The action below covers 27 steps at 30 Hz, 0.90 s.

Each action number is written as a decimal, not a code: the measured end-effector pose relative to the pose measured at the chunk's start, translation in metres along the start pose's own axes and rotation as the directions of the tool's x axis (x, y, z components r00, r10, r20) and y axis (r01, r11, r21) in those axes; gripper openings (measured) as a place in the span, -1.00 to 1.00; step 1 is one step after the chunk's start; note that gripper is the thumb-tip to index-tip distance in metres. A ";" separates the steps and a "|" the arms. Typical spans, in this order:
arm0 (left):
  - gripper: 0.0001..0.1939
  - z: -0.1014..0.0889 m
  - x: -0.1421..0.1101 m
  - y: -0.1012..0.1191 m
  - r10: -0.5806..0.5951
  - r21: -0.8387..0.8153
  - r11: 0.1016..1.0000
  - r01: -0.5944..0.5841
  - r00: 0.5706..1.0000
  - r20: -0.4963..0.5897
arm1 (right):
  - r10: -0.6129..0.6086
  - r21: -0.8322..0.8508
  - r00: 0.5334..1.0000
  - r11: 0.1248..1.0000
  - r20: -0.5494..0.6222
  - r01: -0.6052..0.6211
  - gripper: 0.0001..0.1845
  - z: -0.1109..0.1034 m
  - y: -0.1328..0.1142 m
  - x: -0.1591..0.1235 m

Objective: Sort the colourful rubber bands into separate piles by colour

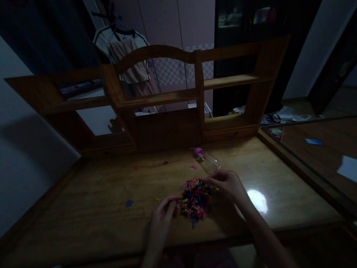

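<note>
The pile [197, 198] mixes red, blue, yellow, pink and green. The bottle [210, 162] is clear, its cap [198, 150] pink. The desk [102, 208] is yellowish brown, the curtain [53, 36] dark blue, the wardrobe [161, 15] dusky pink with a checked band [169, 70].

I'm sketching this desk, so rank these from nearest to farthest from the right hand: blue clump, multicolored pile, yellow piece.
From the right hand:
1. Multicolored pile, at its fingers
2. Yellow piece, left of the pile
3. Blue clump, farther left
</note>
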<state>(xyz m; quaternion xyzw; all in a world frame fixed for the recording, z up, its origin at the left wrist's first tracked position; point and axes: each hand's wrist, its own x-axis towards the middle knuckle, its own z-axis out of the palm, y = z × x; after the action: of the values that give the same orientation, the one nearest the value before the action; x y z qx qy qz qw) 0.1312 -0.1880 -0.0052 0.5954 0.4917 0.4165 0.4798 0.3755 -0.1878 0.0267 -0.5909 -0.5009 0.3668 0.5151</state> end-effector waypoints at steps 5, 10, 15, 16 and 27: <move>-0.74 -0.004 -0.005 -0.012 -0.066 0.051 0.997 0.065 0.998 0.017 | 0.016 -0.029 1.000 0.999 -0.019 -0.016 -0.77 -0.009 -0.008 -0.028; -0.73 -0.008 -0.011 -0.020 -0.142 0.084 0.986 0.142 0.990 -0.006 | -0.111 -0.158 0.988 0.979 0.104 0.127 -0.88 0.000 -0.015 -0.048; -0.74 -0.008 -0.013 -0.016 -0.187 0.094 0.978 0.187 0.982 -0.002 | -0.135 -0.287 0.971 0.939 0.196 0.188 -0.81 0.013 -0.009 -0.054; -0.74 -0.008 -0.013 -0.015 -0.185 0.094 0.979 0.183 0.983 0.009 | -0.129 -0.307 0.971 0.933 0.201 0.187 -0.80 0.015 -0.006 -0.055; -0.75 -0.005 -0.011 -0.007 -0.131 0.077 0.989 0.124 0.987 0.097 | -0.107 -0.615 0.977 0.764 0.182 0.198 -0.72 0.039 0.007 -0.064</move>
<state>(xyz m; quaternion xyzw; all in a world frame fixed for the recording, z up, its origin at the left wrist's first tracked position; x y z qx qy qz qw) 0.1232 -0.1977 -0.0109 0.5999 0.5182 0.3364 0.5084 0.3255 -0.2405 0.0066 -0.6596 -0.6750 0.1745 0.2809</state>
